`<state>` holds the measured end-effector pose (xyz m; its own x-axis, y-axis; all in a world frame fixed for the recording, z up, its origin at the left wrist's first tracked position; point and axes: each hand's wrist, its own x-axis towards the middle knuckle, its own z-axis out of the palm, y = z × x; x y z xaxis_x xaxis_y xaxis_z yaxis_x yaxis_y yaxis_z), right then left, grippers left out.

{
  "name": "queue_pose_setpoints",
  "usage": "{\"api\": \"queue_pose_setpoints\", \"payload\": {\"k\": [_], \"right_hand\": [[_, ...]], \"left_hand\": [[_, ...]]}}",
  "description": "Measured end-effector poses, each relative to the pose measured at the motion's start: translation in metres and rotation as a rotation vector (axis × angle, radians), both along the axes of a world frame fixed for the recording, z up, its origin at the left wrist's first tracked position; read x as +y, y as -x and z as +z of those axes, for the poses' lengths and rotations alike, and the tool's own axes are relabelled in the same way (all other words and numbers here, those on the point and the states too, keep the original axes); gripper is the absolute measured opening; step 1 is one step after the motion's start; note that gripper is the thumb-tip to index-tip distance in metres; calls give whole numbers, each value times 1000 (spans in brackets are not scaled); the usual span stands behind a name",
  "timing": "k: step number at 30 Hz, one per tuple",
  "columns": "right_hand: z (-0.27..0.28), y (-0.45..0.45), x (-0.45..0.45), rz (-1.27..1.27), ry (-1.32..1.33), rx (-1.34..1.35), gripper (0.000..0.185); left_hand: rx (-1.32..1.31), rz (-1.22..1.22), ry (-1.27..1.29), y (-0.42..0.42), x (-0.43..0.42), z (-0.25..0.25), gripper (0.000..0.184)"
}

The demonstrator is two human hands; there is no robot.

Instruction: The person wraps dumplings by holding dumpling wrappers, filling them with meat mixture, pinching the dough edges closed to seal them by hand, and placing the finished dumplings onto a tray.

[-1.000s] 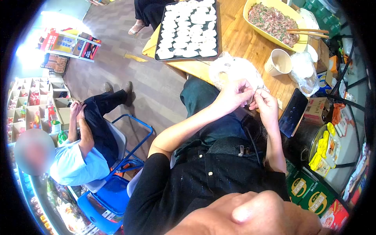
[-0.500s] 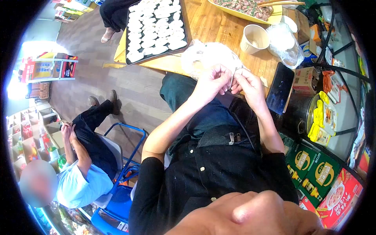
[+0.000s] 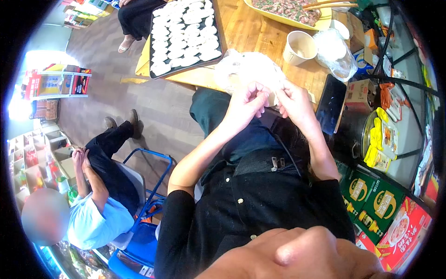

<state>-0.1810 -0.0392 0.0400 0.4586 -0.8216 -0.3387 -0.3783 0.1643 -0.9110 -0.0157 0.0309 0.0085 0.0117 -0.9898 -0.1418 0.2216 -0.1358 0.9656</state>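
Left hand and right hand sit slightly farther apart than half a second ago

At my far left, a cream rack of small square compartments stands near a seated person in a light-blue shirt, with a blue plastic chair just beside. Farther off on the grey-brown plank floor is a red-and-yellow boxed display. Next come a second person's dark-trousered legs, near a black rectangular tray filled with rows of plump white pieces on the pale wooden table.

Right of the tray, a crumpled white plastic bag lies at the table's near edge, and my hands cover its near part from view. My left fingers curl in, thumb close to forefinger; my right thumb and forefinger bend toward them. Whatever might be pinched there is too small and too hidden, so I cannot tell what either grips.

Beyond, wooden chopsticks rest over a yellow tub of red chopped filling flecked green. A pale paper cup stands between that tub and my right hand, in the way, with a knotted clear bag beside it. A flat black phone-like slab lies near my right wrist; past it are yellow packets, green cartons and a red box.
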Motion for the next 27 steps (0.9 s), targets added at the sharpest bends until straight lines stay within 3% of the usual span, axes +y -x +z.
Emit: {"api": "queue_pose_setpoints", "payload": {"k": [2,4,6,8,10,11,12,14,18,20,22,26,27], "right_hand": [[0,1,-2,94,288,153,16],[8,-3,1,91,404,62,14],[19,-7,6,91,517,-31,13],[33,-14,11,181,685,-52,11],[37,-20,19,267,822,-19,11],[42,-23,25,330,951,4,12],[45,-25,31,391,1081,26,15],[48,-28,40,445,1100,33,19],[55,-28,52,538,1037,1,20],[48,-29,51,260,921,-84,26],[38,-37,42,159,461,-357,39],[12,-44,33,255,-146,-673,50],[11,-46,39,258,-92,-661,41]], "left_hand": [[11,25,18,-6,7,0,17],[25,55,35,-10,11,3,19],[306,129,-24,-13,14,7,26],[429,107,-73,-22,17,8,33],[842,10,-177,-27,20,20,39],[911,-22,-124,-30,24,26,44],[917,-6,-112,-31,30,28,44],[815,27,-14,-34,40,29,44],[631,183,61,-36,63,30,38],[572,255,95,-39,75,40,37],[541,240,172,-44,86,45,36],[508,261,214,-49,98,47,36],[451,273,233,-51,102,47,36]]}}
